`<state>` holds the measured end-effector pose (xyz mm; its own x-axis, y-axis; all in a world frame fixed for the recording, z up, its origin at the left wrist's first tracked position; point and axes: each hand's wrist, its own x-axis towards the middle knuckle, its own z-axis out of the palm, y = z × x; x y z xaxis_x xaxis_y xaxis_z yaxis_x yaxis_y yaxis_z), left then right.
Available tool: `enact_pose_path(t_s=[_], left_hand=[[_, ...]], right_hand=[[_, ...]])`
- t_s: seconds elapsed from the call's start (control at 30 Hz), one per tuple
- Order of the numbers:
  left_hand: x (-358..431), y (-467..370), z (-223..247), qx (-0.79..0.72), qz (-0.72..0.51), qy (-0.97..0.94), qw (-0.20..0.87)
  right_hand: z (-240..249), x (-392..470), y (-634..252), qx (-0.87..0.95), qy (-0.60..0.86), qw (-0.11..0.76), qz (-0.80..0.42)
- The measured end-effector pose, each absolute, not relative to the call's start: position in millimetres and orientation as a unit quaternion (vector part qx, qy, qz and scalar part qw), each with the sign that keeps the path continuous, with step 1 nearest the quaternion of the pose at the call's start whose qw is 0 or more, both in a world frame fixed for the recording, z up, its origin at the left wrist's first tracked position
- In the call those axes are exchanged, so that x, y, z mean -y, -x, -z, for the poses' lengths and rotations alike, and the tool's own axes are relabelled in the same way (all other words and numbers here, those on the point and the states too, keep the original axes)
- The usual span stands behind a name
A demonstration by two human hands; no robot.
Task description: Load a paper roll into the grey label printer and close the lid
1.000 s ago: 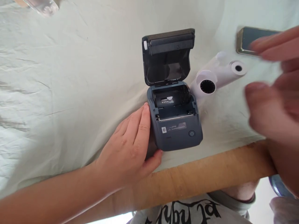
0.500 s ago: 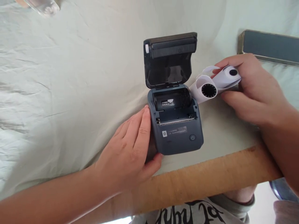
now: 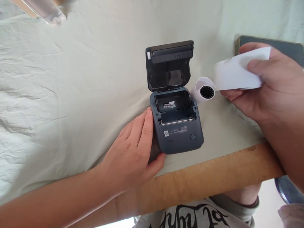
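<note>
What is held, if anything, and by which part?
The right hand grips the white paper by its right end; the left hand rests against the printer.

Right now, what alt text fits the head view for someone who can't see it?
A person's left hand rests against a dark printer with its lid raised, while the right hand holds blurred white paper. A white roll with a dark core lies beside the printer on pale cloth; a dark slab sits partly behind the right hand.

Cloth: we see pale, wrinkled fabric
Edge: bare wooden strip
Floor: bright, lower right
Light: soft, shadows at our left
</note>
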<state>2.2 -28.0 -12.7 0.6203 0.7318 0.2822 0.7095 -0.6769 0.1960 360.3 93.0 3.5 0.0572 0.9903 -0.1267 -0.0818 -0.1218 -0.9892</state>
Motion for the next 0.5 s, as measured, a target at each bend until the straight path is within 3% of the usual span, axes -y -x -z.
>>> enact_pose_path(t_s=[0.2, 0.5], left_hand=[[27.1, -3.3, 12.5, -0.401, -0.175, -0.899, 0.028], [30.2, -4.1, 16.0, -0.419, -0.183, -0.888, 0.037]], right_hand=[[-7.7, -85.7, -350.7, 0.423, 0.496, 0.465, -0.599], [-13.8, -82.5, -338.2, 0.441, 0.483, 0.498, -0.57]])
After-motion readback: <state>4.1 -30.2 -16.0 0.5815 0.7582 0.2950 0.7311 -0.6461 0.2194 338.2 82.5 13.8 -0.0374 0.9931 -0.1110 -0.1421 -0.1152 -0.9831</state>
